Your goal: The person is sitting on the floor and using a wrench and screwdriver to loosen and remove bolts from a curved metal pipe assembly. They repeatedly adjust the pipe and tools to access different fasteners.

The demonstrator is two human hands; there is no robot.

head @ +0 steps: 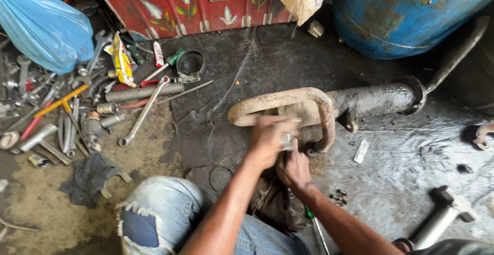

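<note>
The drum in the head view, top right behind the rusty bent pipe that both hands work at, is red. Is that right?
Not quite. The head view shows the drum is blue; the red thing is the painted metal trunk at top centre. The rest holds: both the left hand and right hand work at the rusty bent pipe.

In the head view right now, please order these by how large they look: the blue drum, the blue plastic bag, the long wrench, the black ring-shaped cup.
1. blue drum, though cut off by the frame
2. blue plastic bag, also partly cut off
3. long wrench
4. black ring-shaped cup
</note>
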